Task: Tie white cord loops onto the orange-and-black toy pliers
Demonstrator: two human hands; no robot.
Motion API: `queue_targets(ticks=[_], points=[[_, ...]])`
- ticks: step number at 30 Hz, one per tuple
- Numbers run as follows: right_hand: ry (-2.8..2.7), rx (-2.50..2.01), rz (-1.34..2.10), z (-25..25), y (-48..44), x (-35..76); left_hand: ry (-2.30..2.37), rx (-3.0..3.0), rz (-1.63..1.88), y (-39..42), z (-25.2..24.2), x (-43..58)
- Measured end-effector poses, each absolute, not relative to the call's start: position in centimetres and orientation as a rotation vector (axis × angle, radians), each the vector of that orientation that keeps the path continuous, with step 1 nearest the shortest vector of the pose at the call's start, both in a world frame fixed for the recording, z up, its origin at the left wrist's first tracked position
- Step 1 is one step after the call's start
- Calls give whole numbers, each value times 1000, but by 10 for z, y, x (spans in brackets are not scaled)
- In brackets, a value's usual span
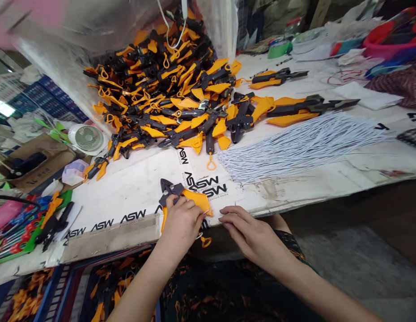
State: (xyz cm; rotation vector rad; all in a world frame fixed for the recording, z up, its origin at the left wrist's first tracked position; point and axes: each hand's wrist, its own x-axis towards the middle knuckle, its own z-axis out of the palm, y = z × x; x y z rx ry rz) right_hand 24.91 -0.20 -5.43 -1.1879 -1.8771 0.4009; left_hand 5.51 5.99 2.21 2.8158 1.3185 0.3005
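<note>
My left hand (181,223) is closed over an orange-and-black pair of shears (176,192) lying at the near edge of the white table (134,188). Its black jaws point away to the left, and an orange loop (205,242) hangs below the hand. My right hand (248,230) rests just to the right, fingers pressed together and pointing left towards the shears' orange handle, pinching at a thin white string (207,211) there. A large heap of the same orange-and-black shears (167,94) fills the far left of the table.
A bundle of white strings (305,145) lies fanned out at the right. Further shears (308,109) lie apart behind it. A small white fan (87,138) and a cardboard box (33,165) stand at the left. Below the table edge, crates hold more shears (107,286).
</note>
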Motion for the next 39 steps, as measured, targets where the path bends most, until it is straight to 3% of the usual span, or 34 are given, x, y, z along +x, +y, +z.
queue_targets(ticks=[14,18,21,25,28,34,39], points=[[-2036,-1612,253,-39,34,229,1399,2536,390,60,13,59],[-1660,-1752,221,-43,38,267,1322,2469,354,61,16,54],[-1040,-1750,388,-41,39,301,1283,2458,370,63,13,50],[-676,-1210,894,-29,38,299,1253,2506,396,65,8,46],[-766,-1057,1054,-17,32,271,1219,2552,456,61,11,44],[-1297,-1005,1184,-1,12,227,1164,2788,903,29,34,42],[-1519,-917,1174,2,8,206,1091,2911,918,9,46,32]])
